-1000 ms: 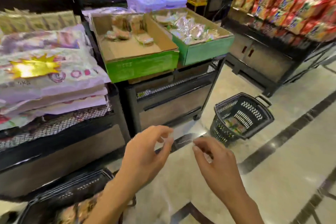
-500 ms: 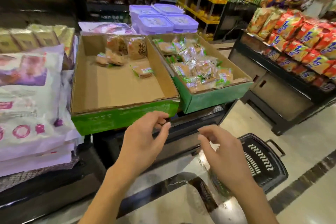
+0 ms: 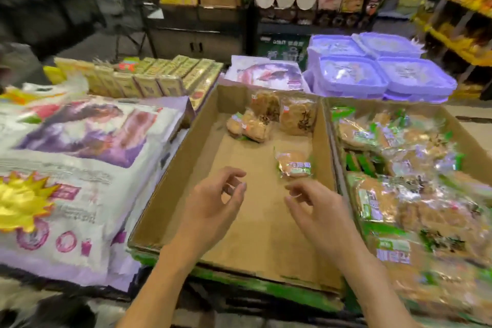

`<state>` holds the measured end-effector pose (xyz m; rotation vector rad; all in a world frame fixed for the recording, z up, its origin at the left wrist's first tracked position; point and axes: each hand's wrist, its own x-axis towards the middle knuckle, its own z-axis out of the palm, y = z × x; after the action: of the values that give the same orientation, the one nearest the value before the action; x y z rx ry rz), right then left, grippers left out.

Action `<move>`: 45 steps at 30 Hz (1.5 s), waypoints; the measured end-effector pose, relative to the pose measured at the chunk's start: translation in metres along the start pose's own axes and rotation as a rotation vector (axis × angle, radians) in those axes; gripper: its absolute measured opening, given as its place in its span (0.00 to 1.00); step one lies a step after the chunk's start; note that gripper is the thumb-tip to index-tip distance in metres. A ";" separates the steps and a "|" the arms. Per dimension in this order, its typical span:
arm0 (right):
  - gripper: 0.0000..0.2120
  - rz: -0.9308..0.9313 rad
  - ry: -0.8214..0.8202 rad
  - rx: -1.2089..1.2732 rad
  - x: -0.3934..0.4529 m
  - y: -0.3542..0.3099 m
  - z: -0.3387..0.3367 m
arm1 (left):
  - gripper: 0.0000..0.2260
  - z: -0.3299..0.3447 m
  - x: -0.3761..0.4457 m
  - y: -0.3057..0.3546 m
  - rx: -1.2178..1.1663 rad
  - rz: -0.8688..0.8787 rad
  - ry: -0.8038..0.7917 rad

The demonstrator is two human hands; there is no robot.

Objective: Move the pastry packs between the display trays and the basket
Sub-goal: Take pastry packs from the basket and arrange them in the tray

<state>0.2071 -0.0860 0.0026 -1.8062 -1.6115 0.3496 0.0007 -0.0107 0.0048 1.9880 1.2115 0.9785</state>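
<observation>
Cardboard tray (image 3: 186,168) mid-frame, nearly bare | left hand (image 3: 213,205) and right hand (image 3: 319,210) hover over it, fingers loosely curled, holding nothing, likely poised to pick | nearest pack (image 3: 294,165) just above right hand | full tray (image 3: 466,138) at right | basket out of view

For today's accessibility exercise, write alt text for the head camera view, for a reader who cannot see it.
Two empty hands, left hand and right hand, hover over a nearly empty cardboard tray holding a few pastry packs. A fuller tray sits to its right; purple lidded tubs stand behind.
</observation>
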 end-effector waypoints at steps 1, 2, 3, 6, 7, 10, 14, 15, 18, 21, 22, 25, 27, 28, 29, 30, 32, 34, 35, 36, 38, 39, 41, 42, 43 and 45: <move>0.09 -0.011 -0.051 -0.017 0.022 0.005 0.003 | 0.09 0.001 0.010 -0.004 0.006 -0.013 0.024; 0.10 -0.013 -0.105 -0.044 0.043 0.010 0.006 | 0.08 0.002 0.019 -0.008 0.017 -0.029 0.047; 0.13 -0.014 -0.169 -0.086 0.063 0.015 0.008 | 0.07 0.002 0.028 -0.013 0.033 -0.057 0.061; 0.22 0.018 -0.407 -0.295 0.118 0.033 0.016 | 0.07 0.001 0.047 -0.030 0.061 -0.142 0.067; 0.25 0.040 -0.467 -0.358 0.135 0.041 0.020 | 0.07 0.000 0.053 -0.036 0.074 -0.162 0.066; 0.32 0.140 -0.577 -0.495 0.176 0.067 0.031 | 0.08 -0.005 0.076 -0.051 0.086 -0.197 0.041; 0.47 0.296 -0.766 -0.550 0.207 0.097 0.045 | 0.09 -0.006 0.117 -0.075 0.087 -0.226 -0.040; 0.50 0.329 -0.791 -0.515 0.213 0.103 0.047 | 0.09 -0.003 0.128 -0.082 0.081 -0.245 -0.063; 0.54 0.362 -0.751 -0.487 0.216 0.111 0.051 | 0.11 0.014 0.163 -0.105 0.064 -0.289 -0.092; 0.51 0.371 -0.682 -0.498 0.209 0.103 0.055 | 0.16 0.036 0.202 -0.126 0.087 -0.301 -0.116; 0.50 0.380 -0.658 -0.478 0.207 0.099 0.056 | 0.19 0.044 0.216 -0.133 0.140 -0.299 -0.152; 0.46 0.372 -0.559 -0.435 0.204 0.092 0.057 | 0.32 0.065 0.258 -0.148 0.256 -0.414 -0.273; 0.42 0.355 -0.507 -0.424 0.202 0.089 0.057 | 0.37 0.075 0.279 -0.154 0.279 -0.509 -0.291; 0.40 0.352 -0.493 -0.413 0.201 0.088 0.057 | 0.39 0.077 0.286 -0.154 0.279 -0.541 -0.302; 0.38 0.352 -0.482 -0.399 0.199 0.088 0.057 | 0.41 0.080 0.291 -0.153 0.258 -0.564 -0.306; 0.36 0.357 -0.473 -0.386 0.199 0.087 0.056 | 0.40 0.082 0.295 -0.152 0.215 -0.580 -0.295; 0.35 0.371 -0.446 -0.368 0.199 0.088 0.055 | 0.36 0.084 0.299 -0.154 0.178 -0.614 -0.249; 0.34 0.373 -0.420 -0.361 0.201 0.090 0.055 | 0.35 0.090 0.300 -0.158 0.213 -0.628 -0.204; 0.35 0.371 -0.409 -0.355 0.202 0.090 0.056 | 0.34 0.092 0.299 -0.157 0.253 -0.635 -0.203; 0.36 0.371 -0.399 -0.343 0.203 0.090 0.058 | 0.31 0.093 0.298 -0.153 0.289 -0.646 -0.213; 0.38 0.373 -0.384 -0.313 0.204 0.091 0.060 | 0.24 0.097 0.299 -0.147 0.275 -0.676 -0.209; 0.39 0.371 -0.386 -0.302 0.205 0.092 0.061 | 0.25 0.099 0.299 -0.144 0.251 -0.693 -0.210; 0.39 0.370 -0.391 -0.281 0.206 0.092 0.060 | 0.25 0.101 0.297 -0.139 0.170 -0.698 -0.192; 0.38 0.374 -0.387 -0.263 0.207 0.090 0.057 | 0.25 0.100 0.291 -0.136 0.130 -0.672 -0.152; 0.37 0.379 -0.374 -0.234 0.206 0.090 0.055 | 0.24 0.097 0.285 -0.135 0.105 -0.624 -0.107; 0.34 0.384 -0.325 -0.137 0.205 0.090 0.050 | 0.23 0.083 0.266 -0.131 0.095 -0.512 -0.003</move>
<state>0.2860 0.1248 -0.0429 -2.2601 -1.5181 0.7551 0.0913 0.2739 -0.0703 1.6150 1.6779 0.6664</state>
